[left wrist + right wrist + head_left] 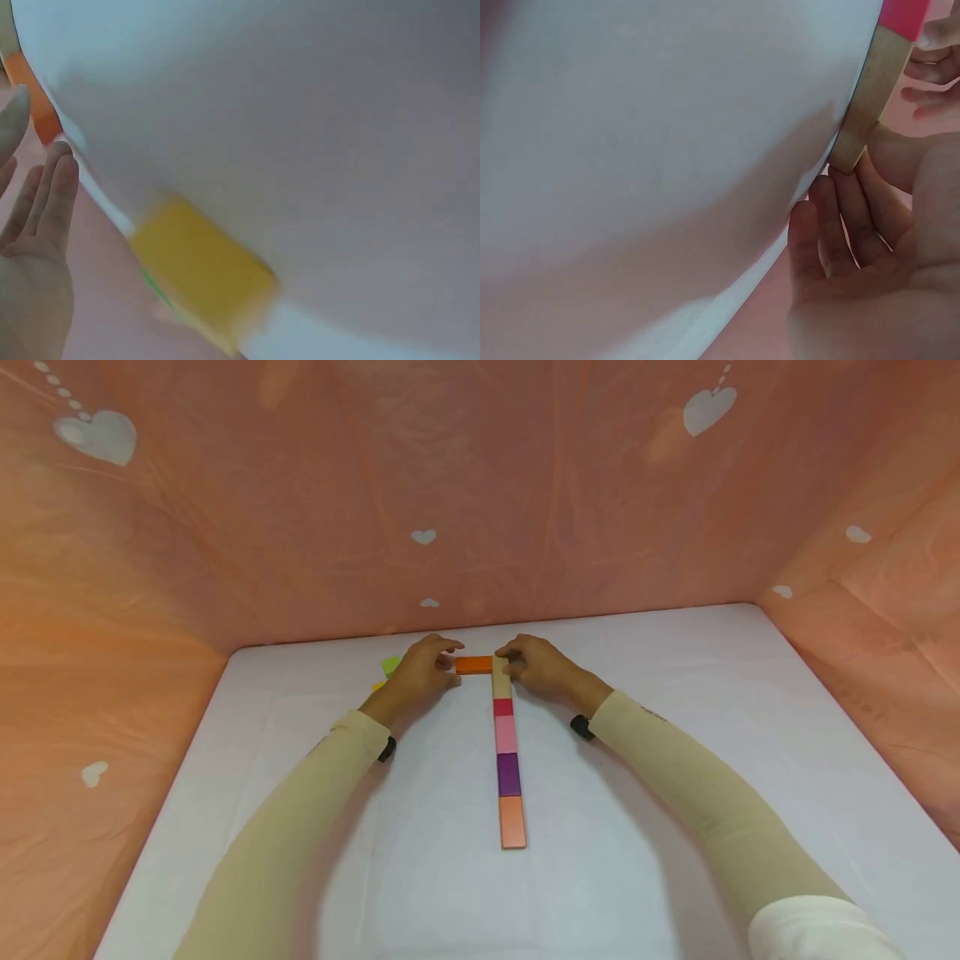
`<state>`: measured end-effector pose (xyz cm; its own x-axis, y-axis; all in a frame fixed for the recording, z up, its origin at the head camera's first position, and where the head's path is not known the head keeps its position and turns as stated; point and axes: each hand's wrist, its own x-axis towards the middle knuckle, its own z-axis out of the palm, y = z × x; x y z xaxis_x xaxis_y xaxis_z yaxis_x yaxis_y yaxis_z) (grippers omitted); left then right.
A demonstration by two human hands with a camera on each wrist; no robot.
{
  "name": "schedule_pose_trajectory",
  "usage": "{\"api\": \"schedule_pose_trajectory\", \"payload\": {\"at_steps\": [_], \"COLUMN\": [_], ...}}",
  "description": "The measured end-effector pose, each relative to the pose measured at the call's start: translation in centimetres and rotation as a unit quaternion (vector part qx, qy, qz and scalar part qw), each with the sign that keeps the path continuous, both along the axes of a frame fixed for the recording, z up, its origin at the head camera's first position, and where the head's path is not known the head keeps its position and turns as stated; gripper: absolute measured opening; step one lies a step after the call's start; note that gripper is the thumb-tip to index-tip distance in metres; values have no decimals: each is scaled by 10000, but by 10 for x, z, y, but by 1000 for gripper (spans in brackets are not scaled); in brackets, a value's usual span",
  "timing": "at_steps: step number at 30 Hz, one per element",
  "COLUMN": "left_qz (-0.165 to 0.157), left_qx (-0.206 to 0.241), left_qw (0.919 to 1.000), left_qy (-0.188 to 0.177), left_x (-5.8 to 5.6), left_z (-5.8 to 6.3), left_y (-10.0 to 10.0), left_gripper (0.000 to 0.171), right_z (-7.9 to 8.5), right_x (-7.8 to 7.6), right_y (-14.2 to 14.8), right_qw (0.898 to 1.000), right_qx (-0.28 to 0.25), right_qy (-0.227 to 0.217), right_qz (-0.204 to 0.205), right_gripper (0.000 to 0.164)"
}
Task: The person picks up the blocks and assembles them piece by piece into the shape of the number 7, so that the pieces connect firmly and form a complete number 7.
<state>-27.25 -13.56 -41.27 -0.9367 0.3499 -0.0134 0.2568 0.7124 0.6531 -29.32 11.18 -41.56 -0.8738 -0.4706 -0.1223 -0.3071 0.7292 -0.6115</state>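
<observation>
In the head view, the left hand (418,670) — thumb and fingers wide apart — sits just beside the orange block (474,665), while the right hand (542,665) touches the far end of the tan block (501,682). The left wrist view shows that gap too; in the right wrist view, loose fingers meet the tan block's end, thumb alongside.

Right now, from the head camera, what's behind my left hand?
Parts of a green block and a yellow block peek out beside your left hand. Whatever else lies directly behind it is covered, so I can't tell.
</observation>
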Motion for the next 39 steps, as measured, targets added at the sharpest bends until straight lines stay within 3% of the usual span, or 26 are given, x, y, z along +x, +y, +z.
{"api": "schedule_pose_trajectory", "payload": {"at_steps": [5, 9, 12, 17, 23, 27, 33, 39], "left_qz": [75, 356, 548, 591, 473, 233, -279, -572], "left_qx": [-218, -469, -481, -609, -648, -784, -961, -1016], "left_qw": [9993, 9981, 9973, 9962, 9962, 9958, 9947, 9917], "left_qy": [303, 162, 2, 208, 329, 418, 218, 547], "left_x": [0, 3, 7, 21, 46, 57, 62, 60], "left_z": [5, 9, 11, 11, 6, 4, 8, 4], "left_y": [-32, -54, -64, -76, -86, -89, -89, -91], "left_gripper": [36, 29, 28, 27, 32, 43, 57, 40], "right_z": [1, 1, 1, -1, -2, -2, -1, -1], "right_x": [0, 0, -1, -2, -1, -1, 0, 0], "right_y": [0, 0, 0, 1, 1, 1, 3, 3], "right_qw": [10000, 10000, 9999, 10000, 10000, 10000, 9998, 9998], "right_qx": [8, -18, -26, 18, -24, -43, -164, -184], "right_qy": [53, 81, 116, 91, 13, 56, 58, 12], "right_qz": [13, 47, 63, -22, -15, 3, -34, -50], "right_gripper": [36, 36, 36, 36, 37, 36, 36, 36]}}
